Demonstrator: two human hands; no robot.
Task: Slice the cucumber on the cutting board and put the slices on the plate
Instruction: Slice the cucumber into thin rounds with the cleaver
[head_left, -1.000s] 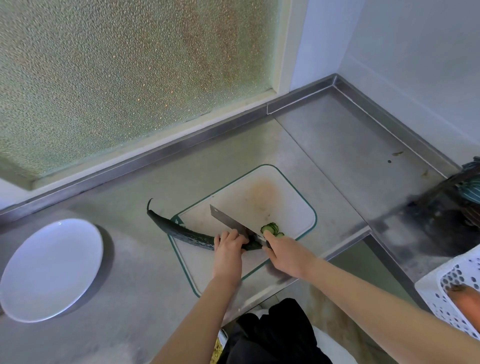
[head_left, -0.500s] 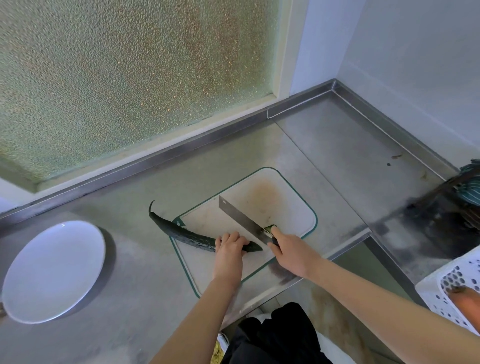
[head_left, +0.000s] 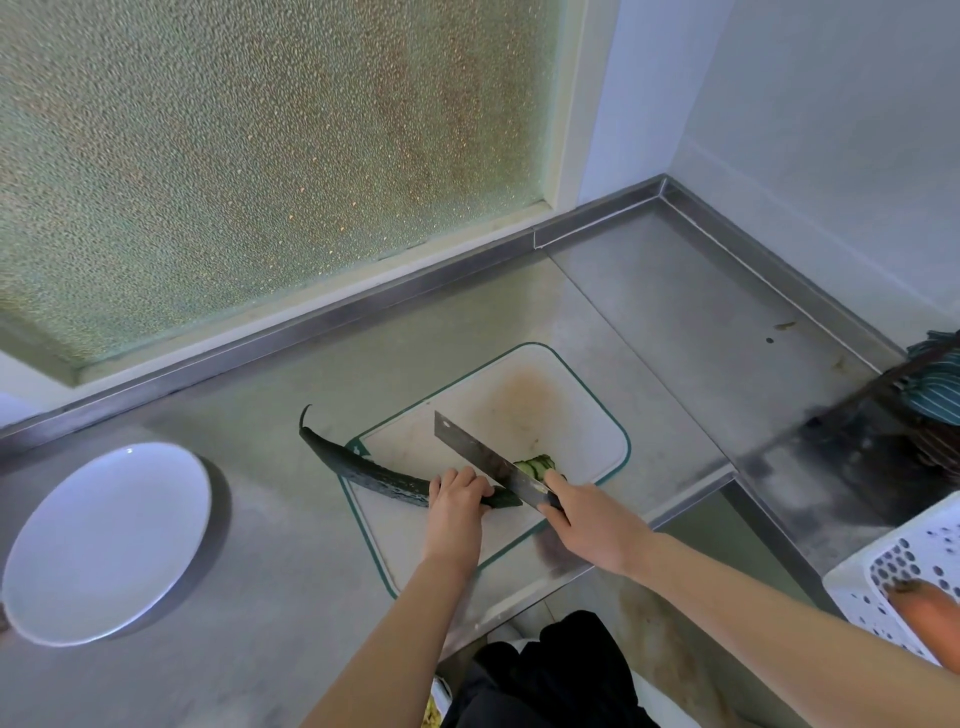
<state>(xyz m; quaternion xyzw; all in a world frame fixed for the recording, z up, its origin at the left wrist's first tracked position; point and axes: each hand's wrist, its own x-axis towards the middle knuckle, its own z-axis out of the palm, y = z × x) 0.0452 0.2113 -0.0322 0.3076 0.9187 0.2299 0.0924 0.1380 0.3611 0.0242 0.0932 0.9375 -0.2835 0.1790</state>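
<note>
Knife (head_left: 488, 461) lower, on cucumber (head_left: 374, 475)

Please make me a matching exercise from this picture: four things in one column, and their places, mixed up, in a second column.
1 plate
2 cucumber
3 knife
4 slices

A gripped by the right hand
B held down by the left hand
C on the counter, far left
D piled on the cutting board, right of the knife

Pairs: 1-C, 2-B, 3-A, 4-D

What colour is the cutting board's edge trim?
Dark green, bordering the white cutting board; shows best in the head view.
</note>
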